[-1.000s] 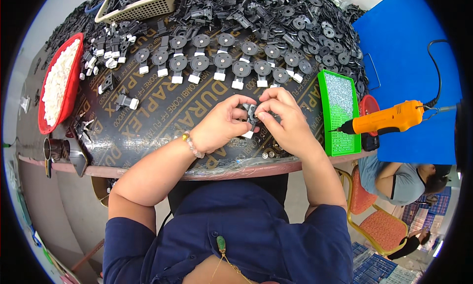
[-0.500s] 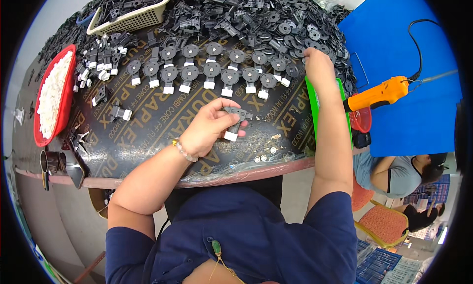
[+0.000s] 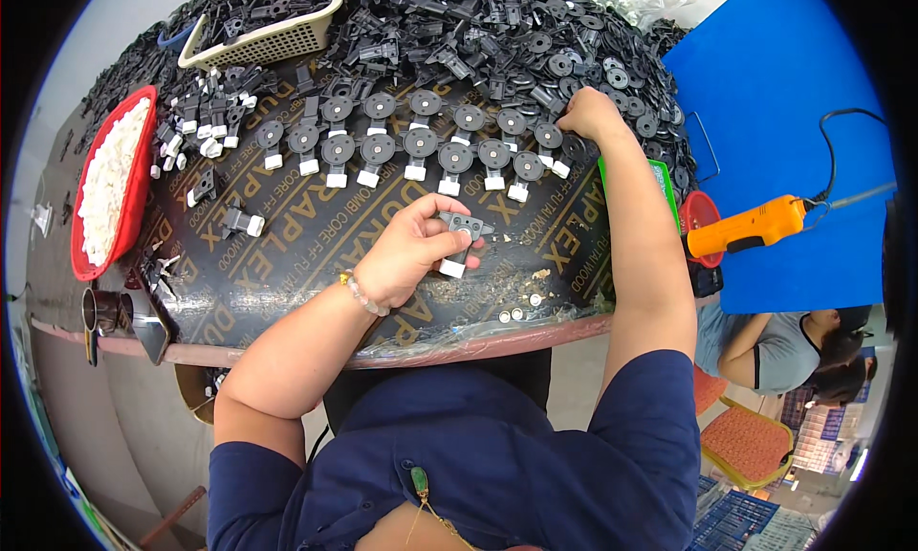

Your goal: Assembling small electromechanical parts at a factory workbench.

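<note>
1. A second ago both hands met over one grey part near the table's front edge; now they are well apart.
2. The right hand [image 3: 593,116] has left the part and reached out to the far end of the rows of black discs [image 3: 449,144], its fingers down among them.
3. The left hand [image 3: 416,250] now holds the grey part [image 3: 461,240] alone, its white end pointing toward the person.

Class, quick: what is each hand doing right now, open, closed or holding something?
Left hand: closed on a grey plastic part with a white end.
Right hand: fingers curled into the pile of black discs; a grasp cannot be told.
</note>
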A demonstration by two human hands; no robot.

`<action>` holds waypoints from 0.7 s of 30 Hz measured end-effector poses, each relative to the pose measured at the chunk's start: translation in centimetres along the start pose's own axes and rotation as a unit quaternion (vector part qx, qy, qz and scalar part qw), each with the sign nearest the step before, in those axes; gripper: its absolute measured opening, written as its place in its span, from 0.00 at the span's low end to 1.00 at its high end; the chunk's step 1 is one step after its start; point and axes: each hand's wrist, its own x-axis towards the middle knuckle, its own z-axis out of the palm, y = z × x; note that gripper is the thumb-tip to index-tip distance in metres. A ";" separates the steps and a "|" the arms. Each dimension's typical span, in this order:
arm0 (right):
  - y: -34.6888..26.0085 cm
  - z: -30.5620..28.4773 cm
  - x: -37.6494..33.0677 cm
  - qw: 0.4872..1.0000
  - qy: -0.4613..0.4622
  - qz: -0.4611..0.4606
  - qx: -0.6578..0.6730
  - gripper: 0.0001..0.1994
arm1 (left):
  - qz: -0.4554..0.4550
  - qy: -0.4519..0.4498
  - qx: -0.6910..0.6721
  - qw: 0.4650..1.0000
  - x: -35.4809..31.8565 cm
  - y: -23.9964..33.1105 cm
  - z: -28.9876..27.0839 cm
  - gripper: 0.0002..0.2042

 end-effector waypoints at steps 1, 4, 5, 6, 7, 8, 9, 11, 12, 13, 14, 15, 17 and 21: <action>-0.1 -0.1 0.1 1.000 0.003 -0.001 -0.013 0.19 | 0.000 0.000 0.000 1.000 0.0 0.1 0.1 0.15; -0.3 -0.5 -0.1 1.000 0.005 0.001 -0.031 0.19 | -0.007 0.010 -0.008 1.000 -0.1 0.3 0.2 0.16; -0.6 -0.8 -0.2 0.999 0.003 0.003 -0.035 0.20 | -0.002 0.006 -0.010 1.000 -0.1 0.2 0.1 0.15; -0.9 -1.1 -0.4 0.999 0.003 0.002 -0.035 0.20 | 0.004 0.001 -0.012 1.000 -0.1 0.2 0.0 0.15; -1.0 -1.4 -0.5 0.999 -0.002 0.012 -0.042 0.21 | 0.003 0.001 -0.012 1.000 -0.1 0.2 0.0 0.15; -1.2 -1.7 -0.6 0.999 -0.007 0.023 -0.049 0.22 | 0.001 0.001 -0.012 1.000 -0.1 0.2 0.1 0.15; -1.5 -1.9 -0.7 0.999 -0.008 0.023 -0.049 0.22 | -0.001 0.002 -0.012 1.000 -0.1 0.2 0.1 0.15; -1.9 -2.3 -0.7 0.996 -0.039 0.030 -0.068 0.23 | 0.002 -0.001 -0.011 1.000 -0.1 0.1 0.1 0.15; -2.0 -2.3 -0.7 0.996 -0.039 0.030 -0.068 0.23 | 0.004 -0.002 -0.010 1.000 -0.1 0.1 0.1 0.15; -2.0 -2.3 -0.3 0.996 -0.042 0.027 -0.075 0.22 | 0.005 -0.002 -0.010 1.000 -0.2 0.2 0.1 0.15; -2.1 -2.2 -0.1 0.995 -0.045 0.025 -0.082 0.21 | 0.004 -0.001 -0.012 1.000 -0.2 0.3 0.1 0.15; -1.9 -1.9 0.1 0.995 -0.044 0.024 -0.082 0.21 | 0.004 -0.001 -0.015 1.000 -0.2 0.3 0.2 0.15; -1.2 -1.5 0.2 0.997 0.040 0.042 -0.045 0.18 | 0.009 -0.001 -0.014 1.000 -0.2 0.2 0.1 0.15; -0.5 -2.0 -0.7 0.990 0.089 0.099 -0.036 0.14 | 0.007 0.017 -0.018 1.000 -0.2 0.4 0.2 0.17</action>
